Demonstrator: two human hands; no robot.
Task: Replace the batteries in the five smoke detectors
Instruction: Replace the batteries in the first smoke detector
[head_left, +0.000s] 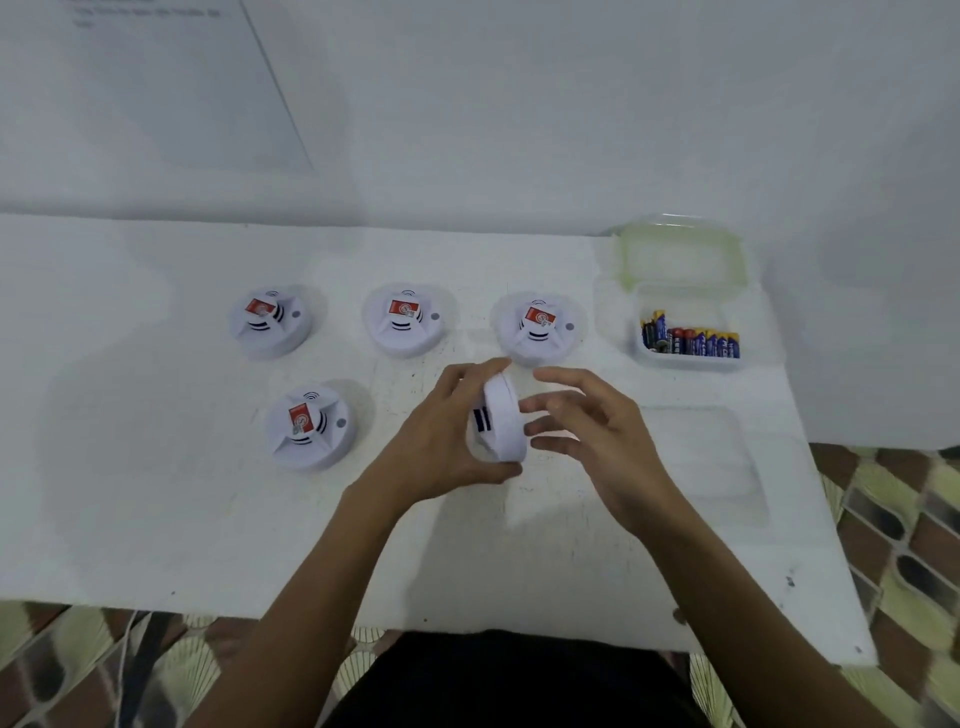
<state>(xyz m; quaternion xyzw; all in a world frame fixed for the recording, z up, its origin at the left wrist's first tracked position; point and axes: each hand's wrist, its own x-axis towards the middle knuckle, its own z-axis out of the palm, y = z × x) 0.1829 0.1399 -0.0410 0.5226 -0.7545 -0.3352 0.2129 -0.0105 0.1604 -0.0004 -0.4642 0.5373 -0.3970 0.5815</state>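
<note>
Red stickers (401, 307) on the smoke detectors (324, 442) are too blurred to read.

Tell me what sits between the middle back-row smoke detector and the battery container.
In the head view, another smoke detector stands there on the table, apart from the middle detector and the battery container.

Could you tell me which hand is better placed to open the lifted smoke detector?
Probably right: the right hand is free, hovering beside the smoke detector, while the left hand grips it.
</note>
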